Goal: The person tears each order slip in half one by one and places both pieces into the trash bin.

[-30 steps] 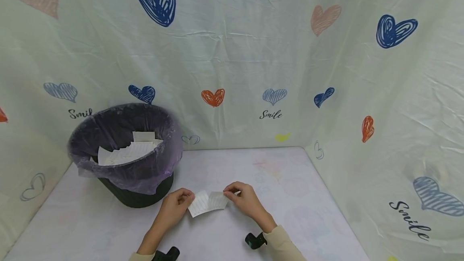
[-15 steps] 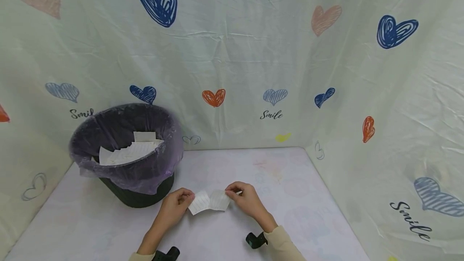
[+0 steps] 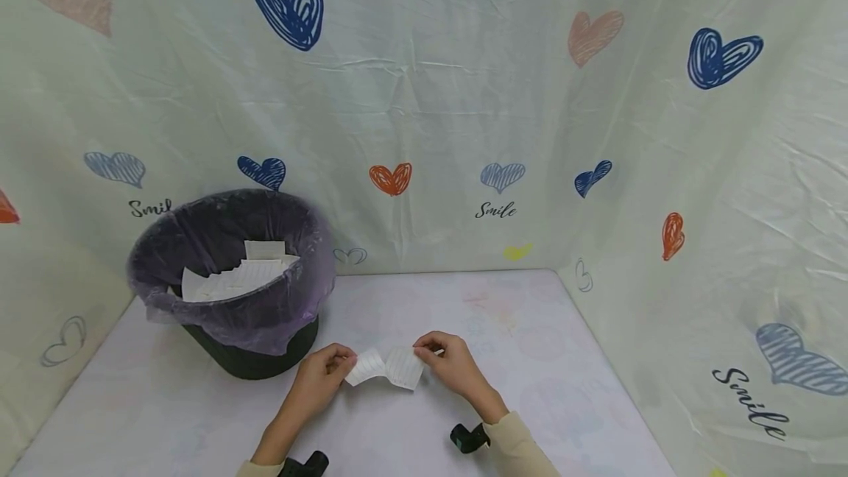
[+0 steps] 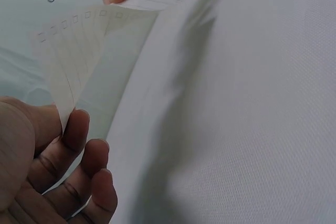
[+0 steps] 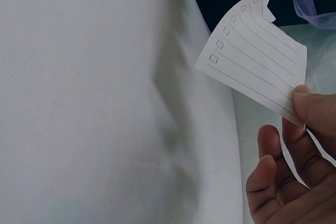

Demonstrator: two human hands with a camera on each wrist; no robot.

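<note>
A small sheet of white paper is stretched between the two hands above the table. It is printed with ruled lines and a row of small boxes, as the right wrist view shows. My left hand pinches its left end between thumb and forefinger. At the opposite end, my right hand pinches a corner the same way, with the other fingers loosely curled. A V-shaped tear parts the far edge near the middle, and the halves still meet towards the near edge, twisted against each other.
Left of the hands stands a dark trash can lined with a translucent purple bag. Several white papers lie in it. A curtain printed with hearts encloses the white table behind and at the sides.
My right hand has drawn slightly to the right. The gap in the paper's far edge has widened and deepened, and the right half has tilted. My left hand has hardly moved.
</note>
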